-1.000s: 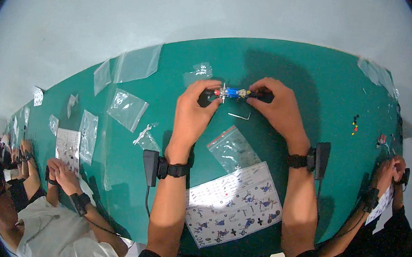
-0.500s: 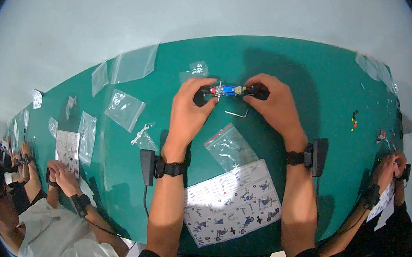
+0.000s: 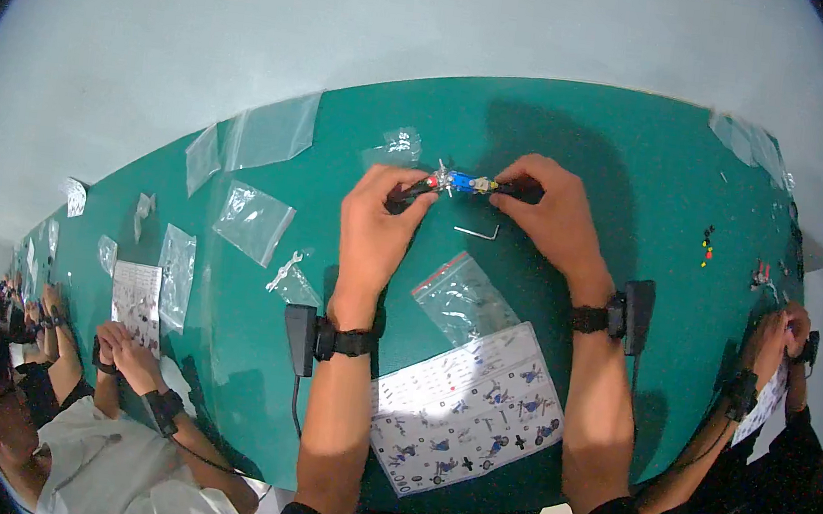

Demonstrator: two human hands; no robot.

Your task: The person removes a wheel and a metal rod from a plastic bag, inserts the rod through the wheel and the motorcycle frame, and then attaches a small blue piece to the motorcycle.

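Observation:
A small toy motorcycle with a blue middle and black wheels is held level between both hands above the green table. My left hand pinches its left wheel, beside the silver and red parts. On the other side, the fingers of my right hand are closed on the right wheel. Just below the toy lies an L-shaped hex key. Nearer to me are a clear zip bag and a printed instruction sheet, which touch each other.
Clear bags and a small wrench lie to the left on the green table. Small yellow, red and black pieces are at the right. Co-workers' hands are at the left, others at the right edge.
The toy's left wheel and silver front parts have turned to a slant, and my left hand has shifted slightly. The camera view has moved a little.

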